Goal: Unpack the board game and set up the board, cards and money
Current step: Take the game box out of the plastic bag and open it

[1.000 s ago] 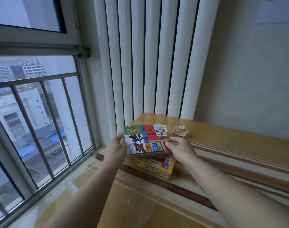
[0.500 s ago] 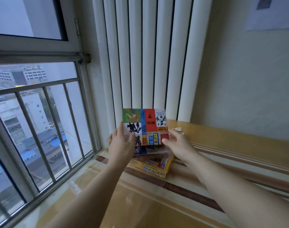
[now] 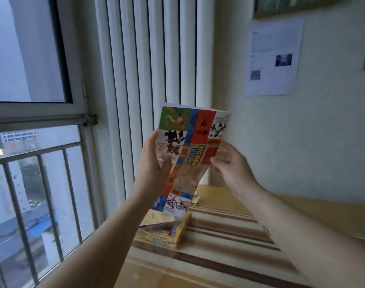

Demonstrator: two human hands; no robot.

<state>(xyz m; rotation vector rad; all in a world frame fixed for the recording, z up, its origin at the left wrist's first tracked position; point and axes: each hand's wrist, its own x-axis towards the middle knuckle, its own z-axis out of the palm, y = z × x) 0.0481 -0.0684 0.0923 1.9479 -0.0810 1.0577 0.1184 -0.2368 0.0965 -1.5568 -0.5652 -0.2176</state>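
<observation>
The left hand point(image 3: 154, 165) grips the left edge of the game board point(image 3: 189, 142), and the right hand point(image 3: 233, 165), blurred, pinches its right edge. The board hangs upright and partly unfolded over the open yellow game box point(image 3: 167, 235) on the striped surface point(image 3: 239, 242). The step looks like unfolding. Next it needs opening fully and laying flat beside the box. The box's printed contents are too blurred to name.
</observation>
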